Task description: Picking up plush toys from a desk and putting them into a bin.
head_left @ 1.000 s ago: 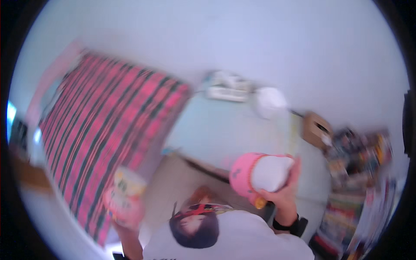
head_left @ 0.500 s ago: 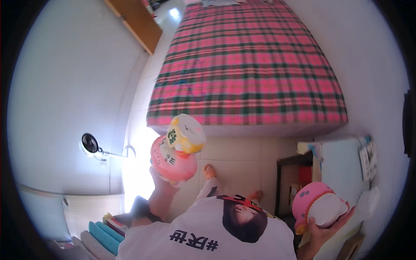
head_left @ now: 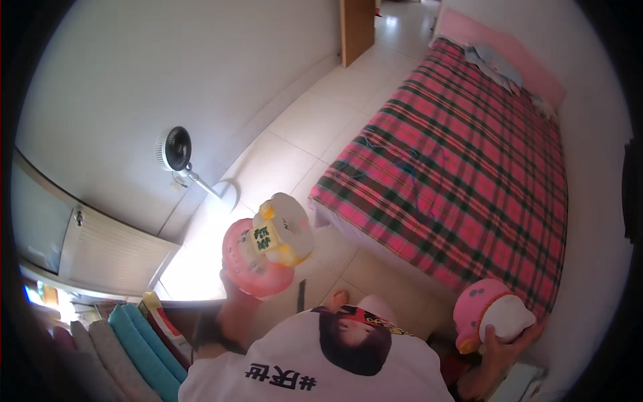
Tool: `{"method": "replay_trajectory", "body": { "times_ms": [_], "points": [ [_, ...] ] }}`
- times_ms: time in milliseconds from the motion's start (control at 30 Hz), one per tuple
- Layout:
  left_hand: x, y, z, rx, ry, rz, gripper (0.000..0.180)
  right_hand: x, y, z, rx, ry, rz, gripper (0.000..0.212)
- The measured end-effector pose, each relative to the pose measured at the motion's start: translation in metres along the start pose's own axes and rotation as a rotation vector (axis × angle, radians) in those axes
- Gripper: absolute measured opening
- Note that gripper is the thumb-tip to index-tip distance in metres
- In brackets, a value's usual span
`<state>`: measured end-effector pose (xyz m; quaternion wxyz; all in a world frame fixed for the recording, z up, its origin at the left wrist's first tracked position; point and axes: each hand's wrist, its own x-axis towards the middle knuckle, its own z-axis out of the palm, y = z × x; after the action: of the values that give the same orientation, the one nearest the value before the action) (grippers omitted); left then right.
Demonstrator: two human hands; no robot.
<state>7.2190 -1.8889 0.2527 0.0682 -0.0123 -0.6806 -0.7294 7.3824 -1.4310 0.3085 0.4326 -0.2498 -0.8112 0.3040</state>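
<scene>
One pink-yellow figurine (head_left: pixel 258 269) in left grip (head_left: pixel 234 287) | pink-white figurine (head_left: pixel 483 305) in right grip (head_left: pixel 504 348) | plaid-covered bed (head_left: pixel 462 167), white fan (head_left: pixel 177 149) on tiled floor (head_left: pixel 291 127)

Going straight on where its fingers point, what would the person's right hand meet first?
The right hand would probably meet the pale wall beside the near corner of the bed; depth is unclear.
</scene>
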Motion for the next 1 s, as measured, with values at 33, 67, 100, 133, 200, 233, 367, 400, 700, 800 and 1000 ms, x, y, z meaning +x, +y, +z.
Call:
{"method": "replay_trajectory", "body": {
  "times_ms": [33, 67, 100, 133, 200, 233, 367, 400, 700, 800, 1000],
  "points": [
    [0.000, -0.004, -0.015, -0.199, 0.010, -0.005, 0.066, 0.003, -0.004, 0.014, 0.030, -0.005, -0.081, 0.116],
    [0.003, -0.010, -0.028, -0.396, 0.020, -0.012, 0.067, 0.006, -0.010, 0.028, 0.040, -0.007, -0.105, 0.116],
    [0.008, -0.017, -0.040, -0.592, 0.031, -0.020, 0.067, 0.013, -0.017, 0.047, 0.080, -0.053, -0.087, 0.115],
    [0.011, -0.026, -0.055, -0.781, 0.045, -0.034, 0.068, 0.018, -0.028, 0.070, 0.114, -0.110, -0.061, 0.114],
    [0.022, -0.044, -0.079, -0.819, 0.180, -0.079, 0.070, 0.033, -0.054, 0.119, 0.107, -0.174, -0.131, 0.113],
    [0.030, -0.043, -0.088, -0.833, 0.154, -0.066, 0.070, 0.041, -0.071, 0.144, 0.090, -0.221, -0.176, 0.113],
    [0.030, -0.042, -0.107, -0.856, 0.400, -0.124, 0.063, 0.074, -0.140, 0.233, 0.251, -0.367, -0.044, 0.110],
    [0.037, -0.042, -0.114, -0.853, 0.597, -0.189, 0.061, 0.081, -0.151, 0.258, 0.265, -0.378, -0.049, 0.110],
    [0.062, -0.063, -0.198, 0.012, 0.699, -0.312, 0.065, 0.105, -0.250, 0.436, 0.443, -0.513, -0.288, 0.114],
    [0.096, -0.074, -0.243, -0.174, 0.669, -0.285, 0.065, 0.085, -0.290, 0.470, 0.398, -0.482, -0.314, 0.116],
    [0.187, -0.089, -0.338, -0.407, 0.405, -0.338, 0.065, 0.079, -0.349, 0.521, 0.372, -0.476, -0.352, 0.119]
  ]
}}
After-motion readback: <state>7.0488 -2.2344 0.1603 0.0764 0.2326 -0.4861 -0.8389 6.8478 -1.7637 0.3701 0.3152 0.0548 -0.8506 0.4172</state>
